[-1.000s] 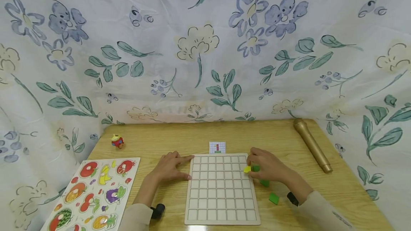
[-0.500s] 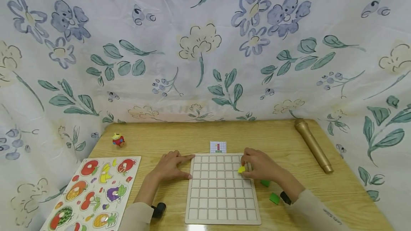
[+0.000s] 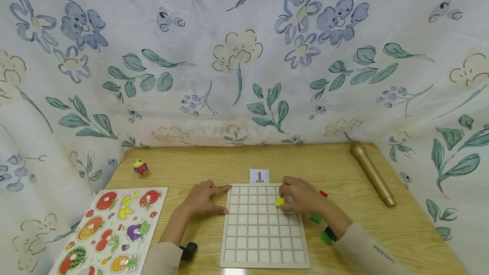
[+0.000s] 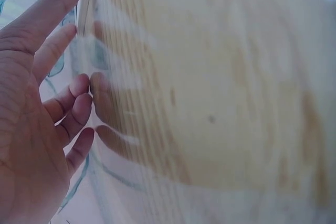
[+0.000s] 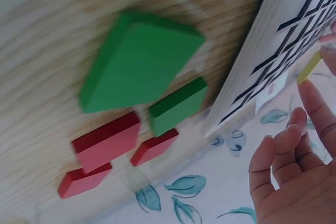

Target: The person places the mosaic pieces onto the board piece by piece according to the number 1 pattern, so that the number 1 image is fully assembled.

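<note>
A pale wooden grid board (image 3: 257,243) lies at the table's front middle. My left hand (image 3: 201,198) rests at its left side, thumb and index finger stretched out and touching the edge. Above the board's upper right cells, my right hand (image 3: 302,196) pinches a small yellow tile (image 3: 279,201) between thumb and finger. The right wrist view also has the yellow tile (image 5: 310,67) at its right edge. Beside the board there lie green tiles (image 5: 142,61) and red tiles (image 5: 107,137), partly hidden by my right arm in the head view.
Behind the board lies a small printed grid card (image 3: 259,175) with coloured squares. A fruit puzzle board (image 3: 85,241) occupies the left side, with a toy figure (image 3: 140,167) behind it. A gold microphone (image 3: 372,173) lies on the right. A floral curtain (image 3: 244,75) hangs behind the table (image 3: 183,160).
My right hand has moved left over the board with the yellow tile, from its right edge inward. A red tile has come into sight behind the wrist. My left hand stays in place.
</note>
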The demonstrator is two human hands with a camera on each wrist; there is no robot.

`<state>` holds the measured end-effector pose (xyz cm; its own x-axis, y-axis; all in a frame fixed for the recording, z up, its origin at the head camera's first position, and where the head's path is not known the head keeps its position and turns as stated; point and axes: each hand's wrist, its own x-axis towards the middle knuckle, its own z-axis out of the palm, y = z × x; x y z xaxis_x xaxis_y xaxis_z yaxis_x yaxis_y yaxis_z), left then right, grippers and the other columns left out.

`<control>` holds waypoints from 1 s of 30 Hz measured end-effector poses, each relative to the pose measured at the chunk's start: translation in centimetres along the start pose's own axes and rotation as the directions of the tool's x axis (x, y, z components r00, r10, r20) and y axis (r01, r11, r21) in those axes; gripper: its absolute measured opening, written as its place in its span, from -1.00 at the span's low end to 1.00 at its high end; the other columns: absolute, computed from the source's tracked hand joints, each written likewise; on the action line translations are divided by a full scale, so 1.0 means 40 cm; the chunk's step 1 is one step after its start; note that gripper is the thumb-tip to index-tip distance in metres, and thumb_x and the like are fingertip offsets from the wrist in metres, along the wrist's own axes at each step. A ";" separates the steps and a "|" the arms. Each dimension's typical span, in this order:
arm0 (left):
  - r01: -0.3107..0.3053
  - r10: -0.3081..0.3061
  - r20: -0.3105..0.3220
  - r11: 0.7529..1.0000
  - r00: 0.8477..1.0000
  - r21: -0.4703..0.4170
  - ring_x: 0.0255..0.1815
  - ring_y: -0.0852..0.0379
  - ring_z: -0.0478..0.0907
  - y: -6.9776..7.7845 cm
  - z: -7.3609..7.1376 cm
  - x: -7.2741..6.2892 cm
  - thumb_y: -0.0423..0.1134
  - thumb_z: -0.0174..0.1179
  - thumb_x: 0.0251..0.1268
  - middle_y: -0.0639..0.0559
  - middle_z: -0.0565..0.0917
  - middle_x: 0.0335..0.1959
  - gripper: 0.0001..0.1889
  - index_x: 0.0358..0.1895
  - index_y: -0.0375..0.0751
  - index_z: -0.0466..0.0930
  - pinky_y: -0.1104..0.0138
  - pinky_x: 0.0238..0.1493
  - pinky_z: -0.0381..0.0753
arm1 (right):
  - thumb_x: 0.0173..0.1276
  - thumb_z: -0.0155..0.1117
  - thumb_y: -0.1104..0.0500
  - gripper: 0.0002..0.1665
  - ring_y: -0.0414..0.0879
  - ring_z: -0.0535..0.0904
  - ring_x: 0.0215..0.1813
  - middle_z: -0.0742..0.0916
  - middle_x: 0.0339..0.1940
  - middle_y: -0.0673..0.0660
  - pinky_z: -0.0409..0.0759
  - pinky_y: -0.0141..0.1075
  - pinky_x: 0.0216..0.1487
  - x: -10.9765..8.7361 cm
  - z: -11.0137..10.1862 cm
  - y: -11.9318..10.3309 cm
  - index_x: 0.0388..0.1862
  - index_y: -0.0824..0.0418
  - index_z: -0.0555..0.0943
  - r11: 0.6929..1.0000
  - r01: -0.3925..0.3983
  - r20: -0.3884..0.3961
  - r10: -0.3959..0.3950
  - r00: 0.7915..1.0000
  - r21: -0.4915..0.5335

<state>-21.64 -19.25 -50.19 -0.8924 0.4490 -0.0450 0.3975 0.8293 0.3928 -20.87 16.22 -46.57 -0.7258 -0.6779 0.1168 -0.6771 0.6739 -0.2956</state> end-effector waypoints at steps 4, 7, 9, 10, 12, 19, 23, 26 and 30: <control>-0.002 0.002 -0.002 1.000 1.000 -0.009 -0.37 0.16 0.15 0.001 0.000 -0.002 0.32 0.42 -0.05 0.12 0.33 -0.37 -0.18 0.38 0.26 0.46 0.25 -0.21 0.08 | 0.15 0.50 0.02 -0.77 -0.23 0.34 -0.31 0.49 -0.30 -0.08 0.43 -0.31 -0.20 0.011 -0.001 -0.013 -0.33 0.08 0.65 1.000 0.008 0.000 -0.008 1.000 -0.007; -0.003 0.002 -0.006 1.000 1.000 -0.011 -0.37 0.16 0.16 0.000 -0.001 -0.005 0.31 0.42 -0.06 0.12 0.33 -0.37 -0.18 0.38 0.26 0.46 0.24 -0.21 0.08 | 0.16 0.49 0.02 -0.77 -0.23 0.32 -0.31 0.48 -0.31 -0.08 0.42 -0.31 -0.20 0.017 0.000 -0.017 -0.33 0.08 0.65 1.000 0.014 0.001 -0.014 1.000 -0.018; -0.003 0.003 -0.007 1.000 1.000 -0.014 -0.37 0.16 0.16 0.000 -0.001 -0.005 0.30 0.43 -0.06 0.12 0.34 -0.37 -0.18 0.38 0.25 0.47 0.24 -0.21 0.08 | 0.16 0.48 0.01 -0.78 -0.23 0.32 -0.32 0.46 -0.31 -0.08 0.40 -0.31 -0.19 0.022 0.002 -0.019 -0.33 0.08 0.65 1.000 0.011 0.003 -0.011 1.000 -0.024; -0.003 0.003 -0.007 1.000 1.000 -0.015 -0.37 0.16 0.17 0.000 -0.001 -0.005 0.30 0.43 -0.06 0.12 0.34 -0.37 -0.18 0.38 0.25 0.47 0.24 -0.21 0.08 | 0.16 0.48 0.00 -0.78 -0.23 0.32 -0.32 0.47 -0.31 -0.08 0.40 -0.31 -0.20 0.024 0.004 -0.020 -0.33 0.07 0.65 1.000 0.011 0.004 -0.010 1.000 -0.024; -0.002 0.002 -0.005 1.000 1.000 -0.015 -0.36 0.16 0.17 0.000 0.000 -0.004 0.31 0.42 -0.06 0.12 0.34 -0.36 -0.18 0.38 0.25 0.47 0.23 -0.20 0.08 | 0.15 0.48 -0.01 -0.77 -0.23 0.32 -0.32 0.47 -0.31 -0.09 0.40 -0.31 -0.19 0.028 0.011 -0.020 -0.33 0.06 0.65 1.000 0.004 0.007 -0.004 1.000 -0.027; -0.014 0.014 0.000 1.000 1.000 -0.009 -0.37 0.16 0.17 -0.005 0.006 -0.001 0.35 0.40 -0.07 0.13 0.34 -0.36 -0.16 0.39 0.26 0.46 0.25 -0.21 0.09 | 0.16 0.46 -0.02 -0.77 -0.23 0.36 -0.29 0.49 -0.27 -0.09 0.45 -0.27 -0.15 0.047 0.028 -0.026 -0.32 0.06 0.64 0.999 0.022 0.013 -0.022 1.000 -0.038; -0.011 0.011 -0.002 1.000 1.000 -0.007 -0.37 0.16 0.16 -0.006 0.006 -0.001 0.37 0.39 -0.07 0.13 0.33 -0.36 -0.14 0.40 0.26 0.44 0.25 -0.22 0.09 | 0.16 0.45 -0.01 -0.77 -0.23 0.36 -0.29 0.50 -0.28 -0.08 0.47 -0.26 -0.14 0.058 0.033 -0.032 -0.32 0.07 0.64 0.997 0.044 0.005 -0.044 0.999 -0.056; -0.002 0.002 -0.003 1.000 1.000 -0.009 -0.37 0.16 0.17 -0.006 0.006 0.000 0.38 0.39 -0.08 0.13 0.33 -0.35 -0.13 0.40 0.26 0.43 0.26 -0.22 0.09 | 0.15 0.45 -0.01 -0.77 -0.23 0.36 -0.29 0.49 -0.28 -0.07 0.48 -0.25 -0.12 0.063 0.034 -0.036 -0.34 0.07 0.64 0.997 0.039 0.005 -0.039 0.999 -0.061; 0.007 -0.007 -0.003 1.000 1.000 -0.005 -0.36 0.16 0.17 -0.006 0.005 0.000 0.38 0.39 -0.09 0.12 0.34 -0.35 -0.13 0.40 0.26 0.44 0.26 -0.22 0.10 | 0.16 0.47 -0.01 -0.77 -0.23 0.36 -0.28 0.50 -0.27 -0.07 0.48 -0.24 -0.11 0.066 0.034 -0.041 -0.35 0.07 0.63 0.998 0.024 0.003 -0.024 1.000 -0.063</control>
<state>-21.68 -19.37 -50.46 -0.8958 0.4421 -0.0455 0.3899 0.8309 0.3970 -21.53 12.94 -47.07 -0.7092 -0.6947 0.1204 -0.7005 0.6748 -0.2324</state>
